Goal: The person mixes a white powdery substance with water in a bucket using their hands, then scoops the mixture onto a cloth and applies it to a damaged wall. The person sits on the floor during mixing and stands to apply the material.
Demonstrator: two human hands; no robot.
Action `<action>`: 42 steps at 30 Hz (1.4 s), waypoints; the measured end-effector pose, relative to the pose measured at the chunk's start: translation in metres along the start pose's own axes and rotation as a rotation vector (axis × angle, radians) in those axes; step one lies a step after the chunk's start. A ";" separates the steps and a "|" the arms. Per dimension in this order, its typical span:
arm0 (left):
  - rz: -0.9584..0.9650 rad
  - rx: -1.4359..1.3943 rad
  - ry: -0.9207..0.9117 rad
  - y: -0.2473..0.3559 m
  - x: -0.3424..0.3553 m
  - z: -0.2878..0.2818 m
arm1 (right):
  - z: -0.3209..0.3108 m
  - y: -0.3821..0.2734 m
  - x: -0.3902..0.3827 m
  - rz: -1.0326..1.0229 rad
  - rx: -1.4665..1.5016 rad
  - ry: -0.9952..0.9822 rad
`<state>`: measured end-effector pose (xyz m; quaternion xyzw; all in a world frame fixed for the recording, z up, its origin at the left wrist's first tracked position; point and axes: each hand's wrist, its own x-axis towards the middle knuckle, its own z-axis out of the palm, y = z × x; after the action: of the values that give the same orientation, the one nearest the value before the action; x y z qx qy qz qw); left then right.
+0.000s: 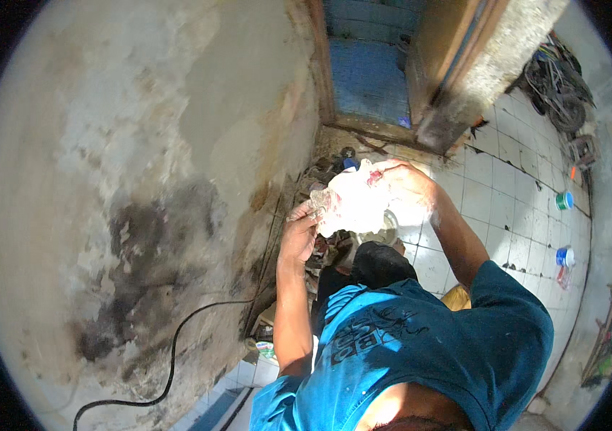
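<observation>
Between my two hands a crumpled white sheet [355,203], thin like a plastic bag, is held up in bright light. Red marks show near its upper right, but glare washes out most of its surface. My left hand [299,231] pinches its left edge between thumb and fingers. At the opposite edge my right hand [410,185] grips it; glare partly hides those fingers. Below the sheet, near my knees, a round pale container [386,228] is partly covered.
A stained wall [162,215] with a hanging black cable [174,352] rises at my left. Clutter [324,171] lies along its foot. Ahead is a doorway with blue floor tiles [367,79]. Rightward are a green-blue tub [564,200], a blue-white tub [564,256] and a wheeled thing [557,90].
</observation>
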<state>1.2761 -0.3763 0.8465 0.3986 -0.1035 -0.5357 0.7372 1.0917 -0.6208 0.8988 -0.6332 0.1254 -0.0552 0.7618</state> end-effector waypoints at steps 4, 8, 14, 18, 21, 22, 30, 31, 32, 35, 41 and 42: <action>-0.111 -0.052 -0.066 -0.038 0.031 0.019 | -0.052 0.046 -0.030 0.140 0.573 0.053; -0.169 -0.106 -0.057 -0.057 0.043 0.059 | -0.070 0.028 -0.060 0.184 0.722 0.202; -0.159 -0.123 -0.102 -0.083 0.058 0.094 | -0.105 0.050 -0.085 0.123 0.764 0.179; -0.116 -0.100 -0.022 -0.104 0.060 0.105 | -0.112 0.061 -0.098 0.169 0.755 0.229; -0.106 -0.076 0.039 -0.113 0.056 0.106 | -0.124 0.082 -0.106 0.196 0.776 0.187; -0.099 -0.069 0.057 -0.115 0.057 0.108 | -0.133 0.095 -0.108 0.191 0.778 0.213; -0.041 -0.064 0.078 -0.113 0.052 0.123 | -0.169 0.116 -0.128 0.174 0.685 0.230; -0.031 -0.043 0.087 -0.111 0.053 0.124 | -0.173 0.120 -0.129 0.189 0.697 0.244; -0.014 -0.023 0.105 -0.108 0.050 0.126 | -0.170 0.113 -0.128 0.138 0.650 0.288; -0.013 -0.003 0.151 -0.102 0.047 0.141 | -0.153 0.082 -0.131 -0.073 0.592 0.447; -0.055 -0.003 0.195 -0.109 0.045 0.166 | -0.128 0.066 -0.124 -0.577 -0.128 0.643; -0.066 -0.012 0.207 -0.111 0.047 0.169 | -0.132 0.077 -0.123 -0.620 -0.356 0.644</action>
<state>1.1183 -0.5099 0.8679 0.4505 -0.0105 -0.5165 0.7281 0.9332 -0.7022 0.8167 -0.7120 0.1679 -0.4506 0.5117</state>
